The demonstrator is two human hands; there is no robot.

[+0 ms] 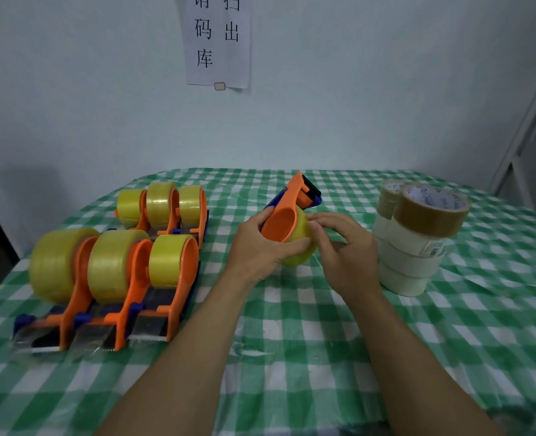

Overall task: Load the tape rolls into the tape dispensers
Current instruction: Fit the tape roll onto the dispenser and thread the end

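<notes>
Orange plastic forms the curved tape dispenser (287, 212) that the left hand (260, 250) grips above the middle of the green-and-white checked tablecloth (292, 325). A glossy, translucent yellow tape roll (303, 243) sits on it, and the right hand (347, 250) pinches that roll's edge with curled fingers. Six loaded dispensers (115, 269) lie at left. At right stands a stack of rolls (414, 247), brown over matte cream, its core print unreadable. A wall paper (218, 42) reads 码, 出, 库.
</notes>
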